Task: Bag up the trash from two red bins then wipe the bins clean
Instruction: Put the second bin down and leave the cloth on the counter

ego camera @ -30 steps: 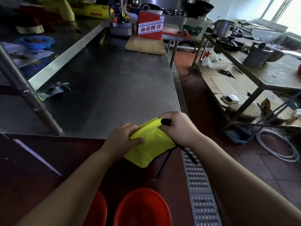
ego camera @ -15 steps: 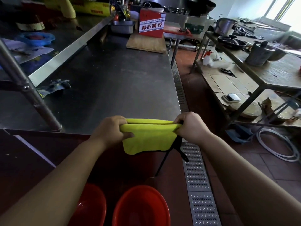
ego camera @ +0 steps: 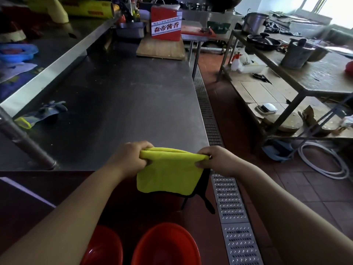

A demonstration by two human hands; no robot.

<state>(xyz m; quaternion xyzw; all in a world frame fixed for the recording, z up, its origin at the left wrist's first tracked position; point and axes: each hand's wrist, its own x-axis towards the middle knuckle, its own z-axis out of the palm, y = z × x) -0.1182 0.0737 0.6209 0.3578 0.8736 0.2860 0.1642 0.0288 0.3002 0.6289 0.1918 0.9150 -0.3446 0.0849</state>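
A yellow cloth (ego camera: 168, 176) hangs folded between the person's two hands, held up in the air at the near end of the steel surface (ego camera: 118, 104). The left hand (ego camera: 129, 159) has its grip closed tight on the cloth's upper left corner, fingers curled round the doubled edge. The right hand (ego camera: 217, 161) pinches the upper right corner the same way, its grip fully closed on the fabric. The top edge runs nearly level between them, and the rest droops down in a soft rounded flap. A black edge and a thin black strap (ego camera: 207, 201) dangle from under the cloth's lower right side.

Straight below, on the dark red floor, stand the two red bins side by side: the left bin (ego camera: 107, 247) partly behind the left forearm, the right bin (ego camera: 168, 245) showing its open round mouth. I cannot tell what, if anything, lies inside them. Just to their right a perforated metal drain grate (ego camera: 229, 203) runs along the floor beside the surface.

On the steel surface a grey work glove (ego camera: 45, 111) lies near the left side, well apart from the hands. At the far end sits a wooden board (ego camera: 162, 49) with a red box (ego camera: 166, 23) on it.
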